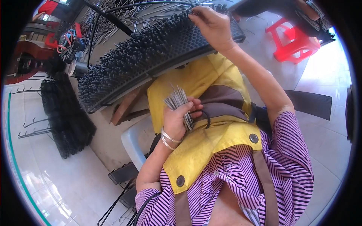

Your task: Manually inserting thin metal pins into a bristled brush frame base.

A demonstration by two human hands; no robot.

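Note:
My left hand [176, 117] is closed around a bundle of thin grey rods [177, 98], whose ends fan out above the fingers, over my lap. In front of me lies a long black perforated board [181, 52], slanting from lower left to upper right. Dark upright bristle-like pieces [126, 60] crowd most of it, and bare holes show along its near right part. Over the board's right end, my right hand [215, 29] has thumb and fingertips pinched together among the upright pieces. What is between those fingertips is too small to make out.
Loose grey rods [107, 26] lie heaped on the table behind the board. A red plastic stool [292, 41] stands at far right, near another person's dark-clothed leg [269, 11]. Dark bristly bundles [64, 113] hang on hooks at left. A yellow apron [200, 145] covers my lap.

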